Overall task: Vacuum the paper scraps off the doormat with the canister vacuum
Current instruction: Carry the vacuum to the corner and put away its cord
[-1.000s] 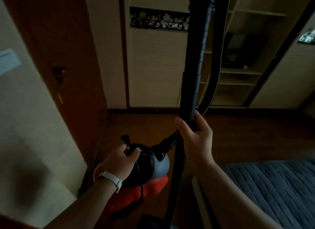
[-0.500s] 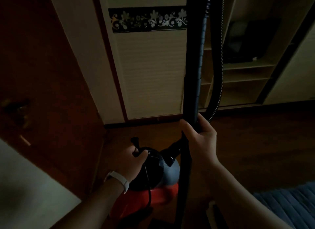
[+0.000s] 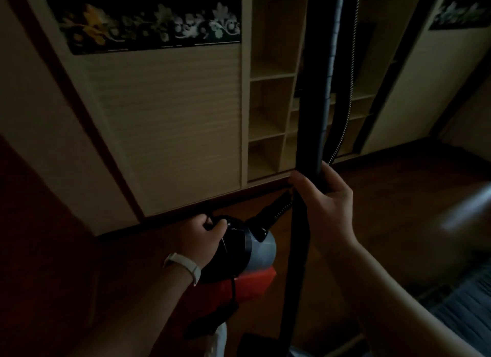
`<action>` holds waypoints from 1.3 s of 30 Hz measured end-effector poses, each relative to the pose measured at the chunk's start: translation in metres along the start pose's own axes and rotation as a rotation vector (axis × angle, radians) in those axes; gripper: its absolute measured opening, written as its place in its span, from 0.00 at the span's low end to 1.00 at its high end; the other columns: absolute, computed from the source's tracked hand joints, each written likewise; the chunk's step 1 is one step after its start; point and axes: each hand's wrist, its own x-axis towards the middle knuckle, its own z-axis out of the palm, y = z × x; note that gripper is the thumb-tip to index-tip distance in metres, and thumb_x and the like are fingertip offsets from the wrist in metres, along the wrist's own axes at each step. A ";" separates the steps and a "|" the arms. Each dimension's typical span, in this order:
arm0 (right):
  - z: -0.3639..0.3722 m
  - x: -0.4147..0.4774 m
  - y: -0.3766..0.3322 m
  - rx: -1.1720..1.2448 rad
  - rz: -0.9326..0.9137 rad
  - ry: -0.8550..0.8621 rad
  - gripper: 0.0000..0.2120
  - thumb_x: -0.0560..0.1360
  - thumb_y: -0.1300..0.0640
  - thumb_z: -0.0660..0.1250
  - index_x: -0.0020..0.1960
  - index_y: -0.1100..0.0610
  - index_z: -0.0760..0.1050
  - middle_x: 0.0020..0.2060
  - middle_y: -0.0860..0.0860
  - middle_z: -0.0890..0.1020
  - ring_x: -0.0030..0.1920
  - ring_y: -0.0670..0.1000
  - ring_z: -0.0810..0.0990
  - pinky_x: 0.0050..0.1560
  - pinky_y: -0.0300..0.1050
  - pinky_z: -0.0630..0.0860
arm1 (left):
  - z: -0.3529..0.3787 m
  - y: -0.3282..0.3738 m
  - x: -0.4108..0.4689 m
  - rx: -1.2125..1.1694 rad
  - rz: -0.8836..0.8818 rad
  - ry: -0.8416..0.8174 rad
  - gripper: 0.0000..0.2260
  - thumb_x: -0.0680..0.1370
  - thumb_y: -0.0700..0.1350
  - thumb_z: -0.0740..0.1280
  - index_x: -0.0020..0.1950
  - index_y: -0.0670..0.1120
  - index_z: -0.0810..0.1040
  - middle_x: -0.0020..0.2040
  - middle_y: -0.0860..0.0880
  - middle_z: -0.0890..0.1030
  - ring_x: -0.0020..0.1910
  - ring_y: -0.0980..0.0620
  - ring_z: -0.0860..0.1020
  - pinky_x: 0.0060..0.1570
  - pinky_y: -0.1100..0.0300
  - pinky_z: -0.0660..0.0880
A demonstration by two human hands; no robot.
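A dark wooden floor [image 3: 398, 197] is filling the lower half of the dim room and catching a pale glare at the right. A pale wardrobe door [image 3: 172, 130] with a floral band [image 3: 148, 24] is running along the far wall, and open shelves [image 3: 271, 122] are standing just beside it. A red-brown door [image 3: 32, 223] is edging the left side, and grey quilted bedding [image 3: 465, 311] is showing in the lower right corner.

The canister vacuum [image 3: 255, 250], black and grey on top with a red base, is sitting low in the middle, near the foot of the wardrobe. It may be hanging clear of the floor, though the gloom is making that hard to settle. The left hand [image 3: 202, 237], a white wristband [image 3: 186, 263] on its wrist, is curling its fingers round the handle on top of the canister. The right hand [image 3: 326, 199] is gripping the black wand [image 3: 310, 90], which is standing upright. The ribbed hose [image 3: 348, 90] is hanging just beside the wand and looping down behind that hand to the canister.

Compared with half a second ago, the wardrobe is looming larger and its floral band is sitting further left. The red-brown door is taking up less of the view. Both hands are keeping the same grips.
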 end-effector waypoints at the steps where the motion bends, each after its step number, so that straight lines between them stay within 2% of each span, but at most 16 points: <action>1: -0.001 0.015 0.006 -0.014 0.000 0.021 0.04 0.77 0.63 0.71 0.48 0.56 0.79 0.36 0.49 0.78 0.38 0.50 0.77 0.37 0.40 0.76 | 0.010 0.003 0.021 0.008 0.016 -0.025 0.18 0.72 0.55 0.69 0.29 0.47 0.66 0.23 0.52 0.69 0.23 0.53 0.70 0.25 0.63 0.64; 3: -0.003 0.049 0.019 -0.062 -0.008 0.088 0.03 0.77 0.63 0.71 0.47 0.56 0.80 0.37 0.53 0.77 0.38 0.53 0.75 0.37 0.45 0.74 | 0.032 0.012 0.068 0.031 0.066 -0.105 0.17 0.72 0.55 0.68 0.30 0.48 0.68 0.25 0.51 0.71 0.25 0.52 0.72 0.26 0.63 0.64; 6: -0.008 0.100 0.034 -0.123 0.008 0.202 0.06 0.76 0.61 0.72 0.44 0.50 0.81 0.37 0.54 0.76 0.38 0.55 0.74 0.38 0.49 0.73 | 0.065 0.032 0.135 0.081 0.172 -0.212 0.16 0.72 0.57 0.67 0.31 0.49 0.70 0.27 0.50 0.75 0.28 0.51 0.76 0.28 0.61 0.67; 10: -0.026 0.162 0.040 -0.125 -0.027 0.357 0.03 0.72 0.55 0.74 0.45 0.49 0.82 0.37 0.54 0.78 0.39 0.55 0.76 0.39 0.46 0.75 | 0.110 0.075 0.214 0.081 0.289 -0.376 0.15 0.73 0.58 0.67 0.34 0.50 0.70 0.30 0.50 0.76 0.30 0.50 0.76 0.29 0.61 0.67; 13: -0.048 0.194 0.047 -0.216 -0.058 0.489 0.04 0.75 0.61 0.72 0.47 0.54 0.81 0.36 0.55 0.77 0.36 0.53 0.76 0.35 0.42 0.75 | 0.143 0.109 0.251 0.090 0.369 -0.462 0.13 0.74 0.57 0.67 0.37 0.50 0.71 0.32 0.50 0.77 0.31 0.52 0.76 0.28 0.62 0.66; 15: -0.067 0.215 0.053 -0.246 -0.094 0.568 0.03 0.76 0.64 0.71 0.48 0.57 0.80 0.36 0.57 0.77 0.35 0.53 0.76 0.35 0.40 0.75 | 0.170 0.135 0.278 0.074 0.400 -0.509 0.14 0.74 0.54 0.68 0.35 0.48 0.71 0.29 0.50 0.75 0.28 0.52 0.74 0.27 0.62 0.64; 20: -0.131 0.268 0.078 -0.317 -0.089 0.669 0.03 0.77 0.64 0.70 0.50 0.63 0.79 0.37 0.58 0.77 0.36 0.53 0.77 0.36 0.39 0.76 | 0.258 0.196 0.336 0.024 0.466 -0.655 0.16 0.73 0.54 0.69 0.32 0.46 0.71 0.27 0.48 0.73 0.27 0.49 0.73 0.30 0.59 0.68; 22: -0.164 0.292 0.091 -0.291 -0.100 0.707 0.03 0.77 0.64 0.70 0.49 0.64 0.78 0.37 0.64 0.76 0.35 0.56 0.75 0.35 0.41 0.75 | 0.300 0.219 0.350 0.017 0.453 -0.698 0.17 0.71 0.56 0.68 0.33 0.44 0.73 0.28 0.46 0.75 0.28 0.47 0.76 0.30 0.58 0.70; 25: -0.220 0.331 0.112 -0.242 -0.104 0.766 0.02 0.77 0.65 0.70 0.48 0.64 0.78 0.37 0.67 0.74 0.35 0.57 0.73 0.34 0.44 0.74 | 0.362 0.253 0.365 0.022 0.443 -0.742 0.18 0.69 0.59 0.67 0.31 0.46 0.71 0.27 0.48 0.75 0.28 0.48 0.76 0.30 0.57 0.71; 27: -0.258 0.360 0.122 -0.221 -0.103 0.788 0.02 0.77 0.65 0.70 0.48 0.63 0.78 0.36 0.62 0.74 0.35 0.57 0.74 0.35 0.45 0.74 | 0.401 0.278 0.375 0.010 0.436 -0.756 0.18 0.68 0.60 0.67 0.30 0.47 0.70 0.25 0.50 0.73 0.26 0.50 0.74 0.28 0.57 0.70; 29: -0.297 0.387 0.126 -0.218 -0.096 0.812 0.02 0.77 0.64 0.71 0.48 0.62 0.78 0.36 0.59 0.75 0.35 0.56 0.74 0.36 0.46 0.74 | 0.438 0.307 0.386 0.021 0.450 -0.757 0.18 0.72 0.56 0.68 0.31 0.46 0.70 0.25 0.50 0.73 0.25 0.52 0.73 0.27 0.58 0.69; 33: -0.365 0.442 0.116 -0.243 -0.128 0.835 0.02 0.78 0.63 0.70 0.47 0.61 0.78 0.37 0.67 0.74 0.36 0.59 0.74 0.38 0.54 0.74 | 0.498 0.373 0.406 0.031 0.526 -0.738 0.17 0.74 0.52 0.70 0.31 0.44 0.72 0.26 0.49 0.73 0.25 0.52 0.73 0.27 0.60 0.68; 39: -0.446 0.508 0.109 -0.333 -0.144 0.908 0.03 0.77 0.64 0.71 0.49 0.58 0.80 0.36 0.57 0.77 0.36 0.50 0.76 0.37 0.39 0.76 | 0.585 0.464 0.439 0.020 0.579 -0.798 0.18 0.68 0.60 0.65 0.30 0.47 0.70 0.26 0.50 0.73 0.26 0.52 0.73 0.27 0.61 0.67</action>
